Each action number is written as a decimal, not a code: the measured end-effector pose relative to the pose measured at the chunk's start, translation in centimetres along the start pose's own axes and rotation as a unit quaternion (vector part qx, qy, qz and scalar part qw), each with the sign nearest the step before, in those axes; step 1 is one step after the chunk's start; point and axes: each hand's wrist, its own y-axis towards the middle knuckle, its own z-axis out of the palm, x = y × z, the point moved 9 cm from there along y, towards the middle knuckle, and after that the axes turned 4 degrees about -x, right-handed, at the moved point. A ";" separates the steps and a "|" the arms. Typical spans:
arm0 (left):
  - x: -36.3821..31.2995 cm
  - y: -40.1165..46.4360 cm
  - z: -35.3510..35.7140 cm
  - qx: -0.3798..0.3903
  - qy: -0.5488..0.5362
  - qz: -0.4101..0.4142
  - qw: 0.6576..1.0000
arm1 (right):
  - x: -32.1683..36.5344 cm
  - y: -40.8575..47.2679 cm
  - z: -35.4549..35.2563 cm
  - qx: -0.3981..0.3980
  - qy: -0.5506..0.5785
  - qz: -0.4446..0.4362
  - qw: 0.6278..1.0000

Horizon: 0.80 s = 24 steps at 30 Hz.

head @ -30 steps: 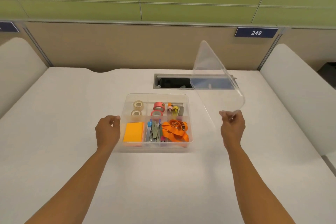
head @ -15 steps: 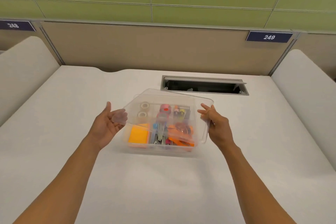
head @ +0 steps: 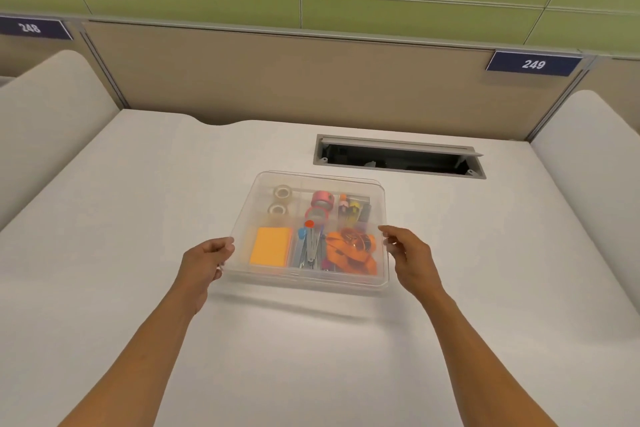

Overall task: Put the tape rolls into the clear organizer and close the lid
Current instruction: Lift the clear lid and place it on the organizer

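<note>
**Now the lid is coming down on the organizer, one hand at each side**

Here the left hand [head: 204, 262] is at the left edge of the clear lid [head: 317, 180], with its fingers curled and pinching that edge near the front corner. I think it holds there so the lid stays level and does not slide while it settles on the clear organizer [head: 304, 279].

Just to the right of this hand, under the lid, an orange pad of sticky notes [head: 271, 246] lies in the front compartment. Behind it, further from the hand, two transparent tape rolls [head: 280, 199] lie flat in the back left compartment. In the next compartment to the right are two pink tape rolls [head: 320, 206]. So all the rolls that I can see are already inside, and none lies on the white desk [head: 138, 218].

In the middle front there are some metal tools with blue and red parts [head: 309, 246]; I cannot tell exactly what they are. Next comes an orange strap bundle [head: 351, 253], which lies just to the left of the right hand [head: 410, 258].

The right hand grips the right edge of the lid between thumb and fingers, opposite to the left hand. With two hands on opposite sides, the lid can be pressed evenly. Whether it has already clicked shut I cannot tell; the front edge seems to sit slightly above the box. Probably a gentle push down is what remains.
</note>
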 end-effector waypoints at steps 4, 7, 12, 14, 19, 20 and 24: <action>0.2 0.1 0.1 -0.024 0.009 0.032 0.999 | -1.5 0.2 0.2 -0.011 0.051 0.075 0.996; 0.3 0.2 0.8 -0.021 0.022 0.047 0.998 | -2.8 0.0 0.5 -0.034 0.116 0.141 0.983; 0.8 0.5 1.5 -0.038 0.062 0.066 0.995 | -3.9 -0.6 2.3 -0.001 0.054 0.178 0.983; 0.9 0.5 1.5 -0.043 0.074 0.078 0.993 | -3.9 -0.7 2.8 0.011 0.027 0.171 0.985; 1.6 0.7 1.6 -0.041 0.073 0.080 0.993 | -3.9 -1.2 3.7 0.002 -0.008 0.165 0.986; 1.6 0.8 1.6 -0.042 0.073 0.078 0.993 | -4.0 -1.1 3.6 -0.006 -0.020 0.167 0.986; 1.7 1.2 1.9 -0.034 0.071 0.068 0.995 | -4.2 -0.2 3.2 -0.031 -0.033 0.167 0.985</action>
